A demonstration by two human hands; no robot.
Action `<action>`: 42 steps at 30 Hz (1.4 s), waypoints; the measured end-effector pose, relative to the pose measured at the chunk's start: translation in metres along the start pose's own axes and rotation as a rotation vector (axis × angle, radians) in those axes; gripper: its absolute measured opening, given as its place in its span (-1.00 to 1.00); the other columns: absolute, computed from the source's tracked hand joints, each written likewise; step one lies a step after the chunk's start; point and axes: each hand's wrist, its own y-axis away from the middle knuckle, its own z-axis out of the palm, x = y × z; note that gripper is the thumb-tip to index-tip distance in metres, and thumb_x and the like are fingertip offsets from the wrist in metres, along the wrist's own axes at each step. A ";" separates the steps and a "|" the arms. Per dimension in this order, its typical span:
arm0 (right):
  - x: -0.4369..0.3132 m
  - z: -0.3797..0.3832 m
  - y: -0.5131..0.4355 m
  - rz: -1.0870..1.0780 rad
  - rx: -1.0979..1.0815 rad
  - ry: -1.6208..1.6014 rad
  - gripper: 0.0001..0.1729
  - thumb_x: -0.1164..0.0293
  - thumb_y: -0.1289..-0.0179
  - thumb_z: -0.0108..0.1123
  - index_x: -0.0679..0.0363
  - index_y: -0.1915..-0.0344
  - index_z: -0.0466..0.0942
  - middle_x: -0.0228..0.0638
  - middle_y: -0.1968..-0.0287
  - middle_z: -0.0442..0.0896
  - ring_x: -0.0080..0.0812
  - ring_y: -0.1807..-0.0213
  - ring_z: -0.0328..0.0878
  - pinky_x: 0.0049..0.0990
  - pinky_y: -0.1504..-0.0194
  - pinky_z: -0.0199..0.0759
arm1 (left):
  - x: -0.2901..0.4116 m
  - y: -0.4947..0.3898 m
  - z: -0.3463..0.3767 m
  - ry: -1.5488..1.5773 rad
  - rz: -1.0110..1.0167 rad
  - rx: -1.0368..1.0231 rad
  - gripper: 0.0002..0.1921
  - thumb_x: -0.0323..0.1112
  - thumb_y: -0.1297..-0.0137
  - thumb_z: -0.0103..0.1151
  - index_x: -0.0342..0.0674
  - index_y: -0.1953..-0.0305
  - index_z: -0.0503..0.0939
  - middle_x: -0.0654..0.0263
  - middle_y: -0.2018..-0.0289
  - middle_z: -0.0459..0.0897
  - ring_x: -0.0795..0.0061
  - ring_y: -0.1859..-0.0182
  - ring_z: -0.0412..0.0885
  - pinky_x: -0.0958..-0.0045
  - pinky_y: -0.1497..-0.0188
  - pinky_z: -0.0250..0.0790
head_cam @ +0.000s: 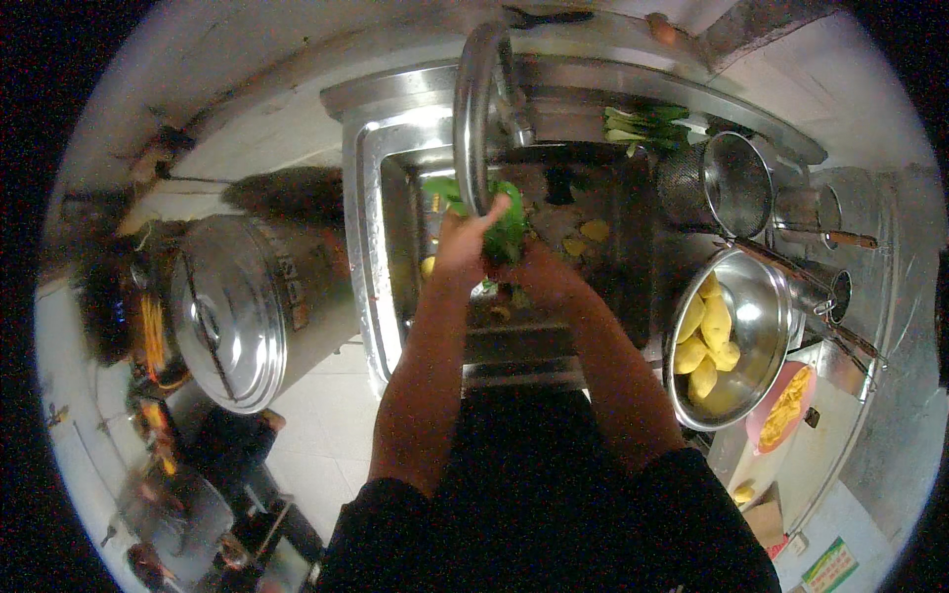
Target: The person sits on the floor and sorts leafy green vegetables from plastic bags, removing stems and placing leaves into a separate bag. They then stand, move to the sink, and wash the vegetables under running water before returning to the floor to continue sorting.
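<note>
Both hands are over the stainless steel sink (368,244), beneath the curved metal faucet (468,118). My left hand (465,239) is closed on a bunch of green leafy vegetables (506,231), its thumb lying across the leaves near the spout. From the other side my right hand (532,265) grips the lower part of the same bunch; its fingers are blurred and partly hidden by the leaves. Yellowish scraps (593,230) lie in the dark sink below. Whether water is running from the spout is hard to tell.
On the right stands a steel bowl (756,348) of peeled yellow potatoes. Beyond it are a mesh strainer (741,185) and a pink bowl (787,408) of cut yellow pieces. Green stalks (646,127) lie behind the sink. A large lidded steel pot (230,319) stands left.
</note>
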 end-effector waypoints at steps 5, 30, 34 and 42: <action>0.009 -0.014 -0.003 0.145 -0.170 0.423 -0.76 0.40 -0.15 0.23 0.25 0.18 0.54 -0.29 0.24 0.64 -0.35 0.26 0.55 -0.31 0.16 0.45 | 0.005 -0.007 0.005 -0.036 -0.192 -0.024 -0.60 -0.35 -0.15 0.33 -0.18 0.00 0.44 0.24 0.26 0.63 0.40 0.34 0.62 0.38 0.32 0.50; -0.020 0.041 -0.033 -0.303 0.313 -0.491 -0.69 0.25 -0.24 0.19 0.23 0.15 0.60 -0.34 0.17 0.65 -0.42 0.16 0.54 -0.38 0.10 0.40 | -0.044 -0.004 -0.016 -0.368 0.115 0.490 -0.44 0.06 -0.47 -0.28 -0.32 -0.17 0.41 0.02 0.03 0.53 0.15 0.01 0.48 0.31 -0.12 0.27; 0.033 0.010 -0.086 -0.313 0.417 -0.216 -0.64 0.20 -0.31 0.13 0.16 0.00 0.56 -0.36 0.05 0.61 -0.39 0.10 0.52 -0.37 0.04 0.38 | -0.050 -0.009 -0.005 -0.639 0.284 0.320 -0.45 0.02 -0.45 -0.20 -0.36 -0.18 0.39 -0.09 -0.04 0.51 0.08 -0.08 0.46 0.25 -0.17 0.24; -0.014 0.038 -0.048 -0.330 0.270 -0.754 -0.62 0.29 -0.35 0.10 0.21 -0.09 0.47 -0.35 -0.02 0.56 -0.44 -0.04 0.46 -0.43 -0.17 0.27 | -0.052 -0.012 -0.012 -0.555 0.340 0.334 -0.65 -0.19 -0.30 0.09 -0.40 0.10 0.54 -0.15 0.30 0.64 -0.06 0.23 0.63 0.16 0.22 0.44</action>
